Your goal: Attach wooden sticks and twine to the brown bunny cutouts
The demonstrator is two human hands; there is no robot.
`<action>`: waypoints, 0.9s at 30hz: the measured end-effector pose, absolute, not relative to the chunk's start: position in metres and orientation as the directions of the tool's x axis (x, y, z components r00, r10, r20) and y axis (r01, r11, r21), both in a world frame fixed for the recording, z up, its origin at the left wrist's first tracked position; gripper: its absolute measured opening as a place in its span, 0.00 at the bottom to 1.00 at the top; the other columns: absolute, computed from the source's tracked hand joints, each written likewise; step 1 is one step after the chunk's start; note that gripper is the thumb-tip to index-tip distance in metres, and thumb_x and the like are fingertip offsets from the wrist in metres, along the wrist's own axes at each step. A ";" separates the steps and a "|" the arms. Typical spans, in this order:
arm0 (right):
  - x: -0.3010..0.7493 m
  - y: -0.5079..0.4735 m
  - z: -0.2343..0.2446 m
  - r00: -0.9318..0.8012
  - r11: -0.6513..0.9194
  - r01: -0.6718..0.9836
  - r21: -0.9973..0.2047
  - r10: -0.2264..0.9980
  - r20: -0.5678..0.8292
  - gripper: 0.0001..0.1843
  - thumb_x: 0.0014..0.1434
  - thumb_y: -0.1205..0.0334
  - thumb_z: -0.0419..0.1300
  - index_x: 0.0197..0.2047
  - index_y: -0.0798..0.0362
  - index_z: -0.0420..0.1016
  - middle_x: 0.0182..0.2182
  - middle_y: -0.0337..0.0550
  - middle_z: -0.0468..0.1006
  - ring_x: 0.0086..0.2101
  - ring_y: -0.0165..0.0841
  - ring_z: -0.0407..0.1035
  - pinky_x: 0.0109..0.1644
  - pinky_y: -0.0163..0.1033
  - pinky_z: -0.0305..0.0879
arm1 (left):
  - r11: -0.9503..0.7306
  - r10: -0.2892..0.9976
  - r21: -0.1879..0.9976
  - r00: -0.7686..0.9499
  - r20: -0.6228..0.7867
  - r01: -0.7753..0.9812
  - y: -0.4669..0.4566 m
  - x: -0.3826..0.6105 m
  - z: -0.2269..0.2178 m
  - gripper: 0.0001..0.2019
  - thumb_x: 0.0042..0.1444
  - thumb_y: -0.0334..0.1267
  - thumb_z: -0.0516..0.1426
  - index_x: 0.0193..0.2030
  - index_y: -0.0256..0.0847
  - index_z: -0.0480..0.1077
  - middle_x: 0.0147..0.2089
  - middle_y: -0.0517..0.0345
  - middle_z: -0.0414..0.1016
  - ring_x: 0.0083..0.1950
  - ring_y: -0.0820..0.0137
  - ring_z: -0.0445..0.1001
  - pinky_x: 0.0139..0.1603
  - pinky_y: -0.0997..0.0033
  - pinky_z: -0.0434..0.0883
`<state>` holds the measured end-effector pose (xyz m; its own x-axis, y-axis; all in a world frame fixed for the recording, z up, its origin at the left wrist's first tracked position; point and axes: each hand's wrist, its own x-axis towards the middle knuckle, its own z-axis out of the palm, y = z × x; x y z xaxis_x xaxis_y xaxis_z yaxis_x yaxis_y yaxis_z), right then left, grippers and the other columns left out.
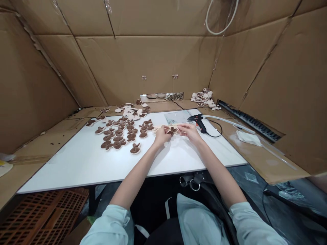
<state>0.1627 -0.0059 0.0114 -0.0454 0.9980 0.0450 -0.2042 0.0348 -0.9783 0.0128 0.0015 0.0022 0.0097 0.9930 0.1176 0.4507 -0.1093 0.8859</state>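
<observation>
Over the white table, my left hand (162,136) pinches a small brown rabbit-shaped cutout (171,130) with a pale rim. My right hand (189,132) is close on its other side, fingers bent together; what lies between them is too small to make out. A bundle of thin pale sticks (175,126) lies behind and partly under both hands. Many similar brown cutouts (119,139) are spread to the left of my hands. A black glue gun (198,121) rests beyond my right hand.
Cardboard walls (153,58) enclose the white table (76,166). Piles of pale cutouts stand at the back left (131,111) and back right (203,98). The glue gun's black cable (220,131) loops on the right. A clear plastic bag (176,117) lies behind the sticks.
</observation>
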 end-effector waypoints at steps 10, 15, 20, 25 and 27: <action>0.165 -0.011 0.013 -0.086 0.037 -0.211 -0.977 0.995 0.057 0.17 0.33 0.58 0.68 0.30 0.54 0.75 0.27 0.40 0.77 0.26 0.28 0.69 0.26 0.31 0.63 | 0.046 0.992 0.966 0.127 -0.013 -0.255 -0.010 0.018 0.014 0.07 0.40 0.28 0.56 0.30 0.34 0.68 0.32 0.55 0.74 0.34 0.73 0.72 0.41 0.67 0.70; 0.164 -0.008 0.008 -0.030 0.064 -0.220 -0.973 0.997 0.072 0.17 0.31 0.57 0.68 0.27 0.54 0.74 0.25 0.39 0.76 0.25 0.27 0.68 0.25 0.31 0.63 | -0.008 0.996 0.958 0.078 0.032 -0.287 -0.013 0.020 0.009 0.18 0.41 0.26 0.56 0.43 0.35 0.66 0.31 0.56 0.75 0.33 0.73 0.74 0.44 0.65 0.70; 0.162 -0.005 0.004 -0.014 0.085 -0.213 -0.973 0.996 0.090 0.18 0.28 0.56 0.69 0.25 0.55 0.73 0.25 0.40 0.76 0.25 0.28 0.68 0.25 0.32 0.64 | -0.062 0.987 0.951 0.122 0.104 -0.302 -0.011 0.021 0.003 0.19 0.41 0.27 0.57 0.44 0.35 0.67 0.35 0.55 0.75 0.36 0.73 0.74 0.49 0.63 0.68; 0.160 -0.005 0.004 0.038 0.088 -0.196 -0.977 0.996 0.082 0.19 0.26 0.56 0.69 0.21 0.54 0.67 0.23 0.39 0.75 0.23 0.28 0.68 0.24 0.32 0.63 | -0.028 0.990 0.929 0.121 0.077 -0.368 -0.010 0.024 0.001 0.14 0.41 0.27 0.58 0.38 0.34 0.68 0.39 0.53 0.74 0.38 0.73 0.73 0.50 0.63 0.67; 0.159 -0.006 0.004 0.049 0.086 -0.203 -0.975 0.996 0.078 0.20 0.25 0.56 0.69 0.20 0.54 0.64 0.23 0.38 0.75 0.22 0.27 0.67 0.24 0.32 0.63 | -0.015 0.990 0.928 0.125 0.066 -0.371 -0.012 0.025 0.002 0.12 0.41 0.27 0.57 0.36 0.34 0.68 0.41 0.53 0.74 0.39 0.72 0.73 0.49 0.63 0.68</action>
